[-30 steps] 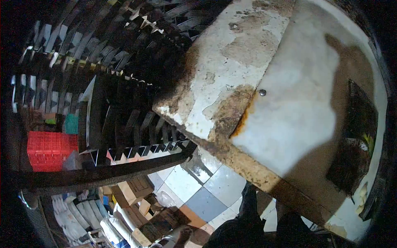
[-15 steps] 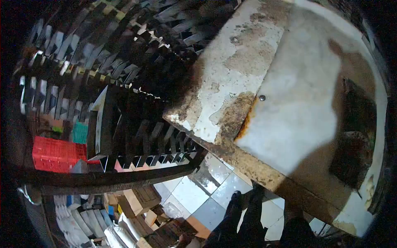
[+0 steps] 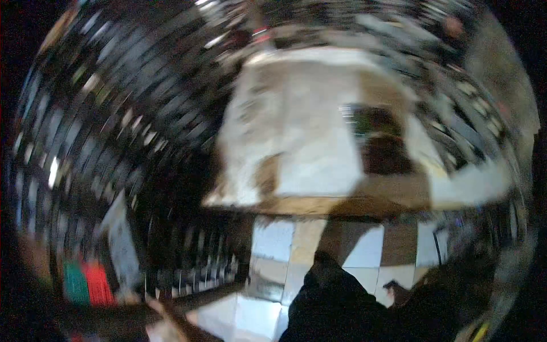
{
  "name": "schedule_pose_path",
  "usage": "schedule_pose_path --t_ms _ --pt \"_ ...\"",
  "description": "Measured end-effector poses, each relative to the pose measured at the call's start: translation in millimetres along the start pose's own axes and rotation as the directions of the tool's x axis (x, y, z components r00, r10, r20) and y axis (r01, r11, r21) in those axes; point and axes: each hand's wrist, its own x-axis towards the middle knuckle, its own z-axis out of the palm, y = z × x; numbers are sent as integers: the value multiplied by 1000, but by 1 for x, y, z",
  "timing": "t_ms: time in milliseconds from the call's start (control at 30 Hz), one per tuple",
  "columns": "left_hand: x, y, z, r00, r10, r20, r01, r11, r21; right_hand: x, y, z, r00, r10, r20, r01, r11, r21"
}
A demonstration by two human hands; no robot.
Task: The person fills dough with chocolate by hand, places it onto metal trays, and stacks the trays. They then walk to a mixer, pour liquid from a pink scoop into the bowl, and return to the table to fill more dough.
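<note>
My right hand (image 3: 400,295) is low on the right beside my dark clothing, blurred, with its fingers closed around a small dark thing (image 3: 391,284) that I cannot make out. At the lower left, what looks like my left hand (image 3: 162,310) lies by the rail (image 3: 216,296) of the dark rack; motion smears its fingers. In front of me stands a worn white-topped table (image 3: 319,125) with brown stains and a wooden front edge. A dark block-like thing (image 3: 387,154) sits on its right part.
Racks of dark slatted pieces (image 3: 102,114) fill the left side. A red crate (image 3: 98,283) and a green crate (image 3: 76,282) show at the lower left. White and tan floor tiles (image 3: 273,239) lie below the table, with my dark shoe (image 3: 326,259) over them. More clutter (image 3: 456,108) stands at the right.
My view has swung round, so the table now sits more level and farther left. The cardboard boxes have left view at the lower left. Both hands now show near the bottom.
</note>
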Motion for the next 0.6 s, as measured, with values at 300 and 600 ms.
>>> schedule_pose_path --t_ms 300,600 --pt "-60 -25 140 829 -143 540 169 986 2 0 29 -47 572 -472 -671 725 674 144" --pt "-85 -2 173 761 -177 624 183 982 55 32 42 -17 956 -292 -38 285 888 360"
